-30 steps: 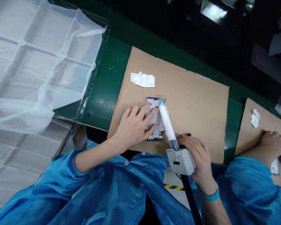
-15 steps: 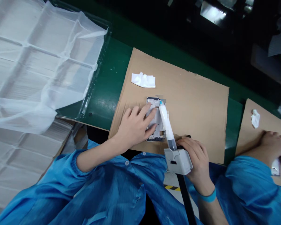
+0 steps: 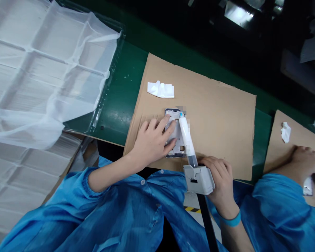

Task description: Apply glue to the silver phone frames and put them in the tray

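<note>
A phone frame (image 3: 177,134), pale inside with a dark rim, lies on a sheet of cardboard (image 3: 220,115). My left hand (image 3: 152,140) rests over its left side, fingers spread and fingertips touching the frame. My right hand (image 3: 220,175) is closed around the side of a grey-bodied glue dispenser (image 3: 199,180); its handle is mostly hidden by the fingers. From that body a white syringe (image 3: 186,134) slants up and left across the frame's right side. Its blue tip (image 3: 181,114) sits over the frame's upper right corner; whether it touches cannot be made out.
A crumpled white tissue (image 3: 161,89) lies above the frame. Clear plastic trays (image 3: 112,66) under white sheeting (image 3: 52,59) fill the left, on the green table (image 3: 126,84). At right, a co-worker's hand (image 3: 306,161) is over another cardboard, near a second tissue (image 3: 286,132).
Almost nothing differs. The frame, the syringe and both my hands appear shifted by only a few pixels; my grip on the dispenser is the same.
</note>
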Available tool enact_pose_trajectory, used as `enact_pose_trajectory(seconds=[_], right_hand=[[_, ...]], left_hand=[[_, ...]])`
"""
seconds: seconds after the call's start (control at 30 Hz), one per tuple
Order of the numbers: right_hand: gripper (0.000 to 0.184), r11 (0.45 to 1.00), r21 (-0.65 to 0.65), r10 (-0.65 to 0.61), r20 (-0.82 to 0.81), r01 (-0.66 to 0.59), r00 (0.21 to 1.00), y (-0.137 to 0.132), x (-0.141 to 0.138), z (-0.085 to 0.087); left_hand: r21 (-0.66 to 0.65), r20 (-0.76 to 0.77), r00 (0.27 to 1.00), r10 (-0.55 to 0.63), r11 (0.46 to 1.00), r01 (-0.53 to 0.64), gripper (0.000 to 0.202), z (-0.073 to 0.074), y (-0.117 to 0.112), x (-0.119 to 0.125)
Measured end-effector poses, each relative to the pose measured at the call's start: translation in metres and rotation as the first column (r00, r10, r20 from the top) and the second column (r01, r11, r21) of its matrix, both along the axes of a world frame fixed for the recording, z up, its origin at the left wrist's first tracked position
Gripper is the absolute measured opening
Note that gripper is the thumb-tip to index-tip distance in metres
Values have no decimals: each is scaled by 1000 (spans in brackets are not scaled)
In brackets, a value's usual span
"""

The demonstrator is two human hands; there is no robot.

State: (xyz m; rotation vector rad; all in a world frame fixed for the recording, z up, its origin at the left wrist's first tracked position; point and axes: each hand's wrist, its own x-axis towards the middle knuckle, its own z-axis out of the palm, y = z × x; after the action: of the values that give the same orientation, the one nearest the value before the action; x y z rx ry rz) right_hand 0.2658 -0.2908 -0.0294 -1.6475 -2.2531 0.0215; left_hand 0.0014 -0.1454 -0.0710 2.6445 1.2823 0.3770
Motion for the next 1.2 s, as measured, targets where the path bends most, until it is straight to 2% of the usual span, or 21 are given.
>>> enact_pose_trajectory(seconds=[0.27, 0.57, 0.97, 1.2], right_hand=[[23, 999, -25, 24, 5, -24, 1000, 0, -3, 2], [17, 999, -20, 38, -10, -38, 999, 0, -2, 2], [13, 998, -32, 57, -46, -59, 997, -2, 4, -3], [12, 997, -18, 70, -61, -71, 996, 0, 4, 1]], left_hand=[[-35, -15, 1000, 12, 999, -12, 58, 2, 1, 1], [29, -10, 1000, 5, 1000, -5, 60, -3, 1, 1], [13, 5, 1000, 16, 1000, -16, 59, -4, 1, 1], [1, 10, 1000, 20, 1000, -20, 58, -3, 2, 2]])
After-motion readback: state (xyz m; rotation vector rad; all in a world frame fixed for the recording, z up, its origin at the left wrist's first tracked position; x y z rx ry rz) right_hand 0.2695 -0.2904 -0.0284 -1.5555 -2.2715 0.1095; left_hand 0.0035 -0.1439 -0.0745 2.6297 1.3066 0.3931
